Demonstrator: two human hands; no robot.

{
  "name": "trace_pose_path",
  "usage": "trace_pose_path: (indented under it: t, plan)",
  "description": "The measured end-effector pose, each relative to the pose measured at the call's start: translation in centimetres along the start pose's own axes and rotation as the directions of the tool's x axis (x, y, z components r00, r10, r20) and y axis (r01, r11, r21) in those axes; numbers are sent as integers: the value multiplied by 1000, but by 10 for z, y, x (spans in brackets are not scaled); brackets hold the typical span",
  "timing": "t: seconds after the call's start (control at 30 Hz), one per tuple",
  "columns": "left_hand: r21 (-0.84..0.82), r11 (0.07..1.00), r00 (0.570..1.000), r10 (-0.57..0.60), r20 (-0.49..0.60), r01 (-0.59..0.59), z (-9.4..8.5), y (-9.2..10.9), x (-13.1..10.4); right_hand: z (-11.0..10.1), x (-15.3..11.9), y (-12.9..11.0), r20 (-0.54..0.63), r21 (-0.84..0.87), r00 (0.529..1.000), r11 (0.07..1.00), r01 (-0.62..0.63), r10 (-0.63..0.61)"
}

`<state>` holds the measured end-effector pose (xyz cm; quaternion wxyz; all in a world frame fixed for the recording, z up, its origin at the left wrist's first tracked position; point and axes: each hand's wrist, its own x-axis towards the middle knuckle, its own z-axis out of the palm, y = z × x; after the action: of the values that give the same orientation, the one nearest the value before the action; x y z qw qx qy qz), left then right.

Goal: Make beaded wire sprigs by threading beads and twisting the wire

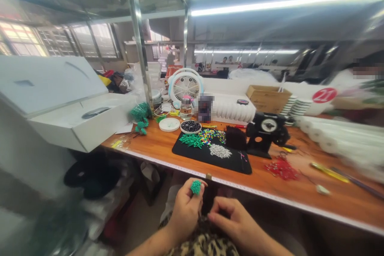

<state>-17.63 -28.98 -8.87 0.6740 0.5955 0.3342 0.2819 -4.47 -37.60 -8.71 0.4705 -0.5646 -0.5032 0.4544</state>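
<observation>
There is one view only, from a camera worn on the head of the person, and it looks forward and down over the wooden table (162,144). The two hands, left (187,208) and right (232,218), are near to the camera at the bottom centre of the frame. The fan (186,86) stands farther at the centre, and the windows (97,40) are far at the upper left.

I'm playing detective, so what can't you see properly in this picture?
All in the head view:
Underside of the green bead cluster: hidden by the left hand.
Anything thin in the right hand: too small to tell.
The thing beside the glass jar: blurred into squares.
One end of the dark stick: cut off by the right edge.
</observation>
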Motion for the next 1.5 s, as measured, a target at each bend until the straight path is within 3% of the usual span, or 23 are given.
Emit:
trace_pose_path:
  t: [0.13, 0.27, 0.4, 0.47, 0.53, 0.63, 0.7, 0.9, 1.03, 1.13, 1.23, 1.33, 1.4, 1.5]
  plan:
    - [-145, 989, 996, -25, -90, 11, -1, -5, 3, -2, -2, -3, -15, -32, 1000, 999, 18, -18]
    - [-198, 980, 980, -31, -195, -8, -12, 0, 12, -2, -4, -1, -40, 8, 999, 1000, 4, -4]
    - [-168, 980, 933, 37, -357, -104, -23, 12, 22, -5, -4, 8, -250, 114, 967, 993, -16, 44]
    - [-157, 987, 963, -9, -268, -34, -21, 14, 21, -6, -2, 12, -357, 201, 927, 979, -39, 110]
    - [-181, 978, 988, -126, -92, 108, -13, 11, 18, -6, -1, 14, -386, 231, 913, 972, -42, 131]
    - [-238, 937, 962, -221, 159, 254, 1, 0, 11, -5, 1, 12, -321, 188, 944, 982, -20, 81]
    - [-228, 940, 954, -204, 222, 254, 8, -6, 9, -4, 1, 10, -252, 166, 965, 986, -26, 68]
    - [-159, 977, 961, -98, 260, 142, 9, -8, 5, -1, 0, 6, -155, 169, 986, 985, -34, 60]
    - [39, 999, 988, 30, 152, -36, 1, -2, 3, 1, 0, 7, -89, 176, 993, 982, -65, 82]
    - [158, 975, 984, 142, 103, -157, -4, 4, 2, 3, 0, 9, -89, 156, 990, 983, -94, 109]
    - [22, 999, 983, 29, 181, -34, -5, 4, 3, 5, 1, 13, -51, 119, 995, 990, -80, 86]
    - [-130, 983, 943, -79, 322, 126, -3, -1, 3, 7, 3, 18, 0, 90, 998, 994, -60, 61]
    - [-78, 991, 943, -74, 326, 105, -3, -4, 3, 7, 3, 21, 23, 54, 998, 997, -56, 55]
    - [86, 996, 971, -13, 240, -8, -9, -1, 4, 1, 2, 25, 16, -27, 996, 996, -82, 83]
